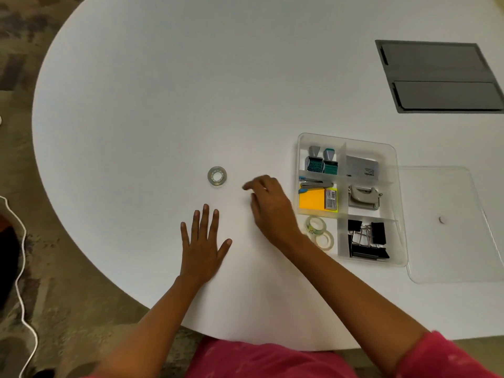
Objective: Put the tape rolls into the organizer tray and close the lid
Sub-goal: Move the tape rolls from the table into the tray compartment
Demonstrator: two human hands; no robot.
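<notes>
Step in hand: the person should reach left and pinch the clear round tape roll (217, 176) by its rim.
Right hand (268, 205): loosely curled, empty, near that roll, not touching.
Left hand (203, 242): flat, fingers spread on the white round table (163, 105).
Tray: clear plastic organizer tray (398, 203) holds two rolls (319, 232); its clear lid (452, 227) lies beside.

Head view, looking steeply down, table (163, 91) near
</notes>
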